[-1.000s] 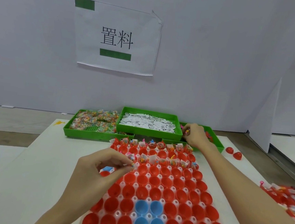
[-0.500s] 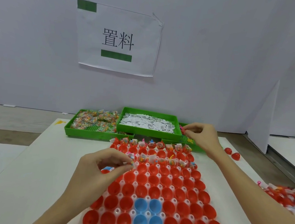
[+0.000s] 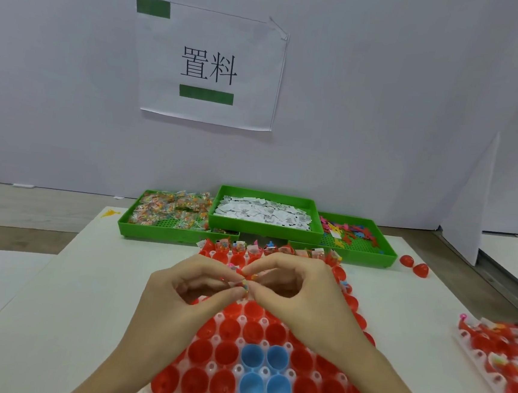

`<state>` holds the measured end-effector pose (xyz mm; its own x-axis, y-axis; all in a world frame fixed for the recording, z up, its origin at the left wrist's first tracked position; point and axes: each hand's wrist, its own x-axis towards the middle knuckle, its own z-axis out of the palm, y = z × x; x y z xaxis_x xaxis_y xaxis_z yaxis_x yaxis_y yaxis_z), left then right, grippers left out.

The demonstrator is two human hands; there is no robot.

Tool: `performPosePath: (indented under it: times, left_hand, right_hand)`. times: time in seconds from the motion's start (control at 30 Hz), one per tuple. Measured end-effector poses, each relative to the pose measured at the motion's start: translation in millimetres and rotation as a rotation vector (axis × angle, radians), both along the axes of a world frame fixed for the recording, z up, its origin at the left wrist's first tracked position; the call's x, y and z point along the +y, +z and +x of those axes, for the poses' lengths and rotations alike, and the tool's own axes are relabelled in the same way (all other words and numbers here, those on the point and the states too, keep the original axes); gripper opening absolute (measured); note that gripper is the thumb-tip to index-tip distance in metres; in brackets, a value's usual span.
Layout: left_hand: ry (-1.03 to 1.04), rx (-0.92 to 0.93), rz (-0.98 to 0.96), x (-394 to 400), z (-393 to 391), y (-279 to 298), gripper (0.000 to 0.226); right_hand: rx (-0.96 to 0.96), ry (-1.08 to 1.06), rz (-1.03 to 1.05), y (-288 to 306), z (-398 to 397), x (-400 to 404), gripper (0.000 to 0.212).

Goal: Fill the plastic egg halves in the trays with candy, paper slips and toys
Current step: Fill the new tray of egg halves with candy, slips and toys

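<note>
A clear tray [image 3: 242, 320] of red egg halves, with a few blue egg halves [image 3: 264, 372] near its front, lies before me. The far row [image 3: 265, 249] holds candy, slips and toys. My left hand [image 3: 192, 294] and my right hand [image 3: 299, 294] meet above the tray's upper middle. Both pinch small items [image 3: 245, 281] between fingertips, a candy packet and something colourful; exactly which hand holds what I cannot tell. Three green bins stand at the back: candy [image 3: 172, 210], paper slips [image 3: 262, 212], toys [image 3: 351, 232].
A second tray of filled red egg halves [image 3: 501, 349] sits at the right edge. Two loose red egg halves [image 3: 414, 264] lie right of the toy bin. A paper sign [image 3: 209, 66] hangs on the white wall. A white panel [image 3: 470, 202] stands at the right.
My right hand has come back from the toy bin to the tray's middle and now meets my left hand, which stayed above the tray holding its items.
</note>
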<state>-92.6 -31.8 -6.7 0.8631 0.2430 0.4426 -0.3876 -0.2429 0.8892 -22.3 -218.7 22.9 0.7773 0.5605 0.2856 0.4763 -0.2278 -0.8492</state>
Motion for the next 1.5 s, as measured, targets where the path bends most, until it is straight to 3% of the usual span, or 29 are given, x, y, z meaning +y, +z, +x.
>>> performPosePath:
  times: [0.27, 0.57, 0.8, 0.87, 0.9, 0.97, 1.0, 1.13, 1.5]
  left_hand:
    - [0.091, -0.091, 0.115, 6, 0, 1, 0.015]
    - [0.003, -0.073, -0.078, 29, -2, 18, 0.018]
    - [0.072, -0.061, -0.034, 50, 1, 22, 0.016]
    - [0.169, -0.044, 0.157, 61, 1, 26, 0.008]
    - [0.193, -0.02, 0.355, 70, -1, 27, 0.019]
    - [0.007, 0.132, 0.655, 82, -7, 30, 0.036]
    - [-0.13, 0.243, 0.709, 84, -11, 32, 0.037]
    - [-0.374, 0.492, 0.786, 84, -14, 32, 0.035]
    - [-0.41, 0.593, 0.775, 92, -16, 31, 0.019]
  right_hand:
    - [0.058, 0.089, 0.056, 4, 2, 0, 0.015]
    - [0.125, 0.203, 0.039, 27, 15, 24, 0.019]
    - [0.043, 0.159, -0.024, 32, 20, 53, 0.014]
    - [0.055, 0.108, -0.048, 27, 24, 60, 0.012]
    - [0.076, 0.093, -0.066, 23, 26, 63, 0.011]
    - [0.125, 0.086, -0.123, 11, 26, 69, 0.013]
    - [0.132, 0.083, -0.159, 4, 25, 72, 0.013]
    - [0.067, 0.075, -0.303, -15, 24, 81, 0.014]
    - [-0.178, 0.141, -0.515, -15, 21, 103, 0.012]
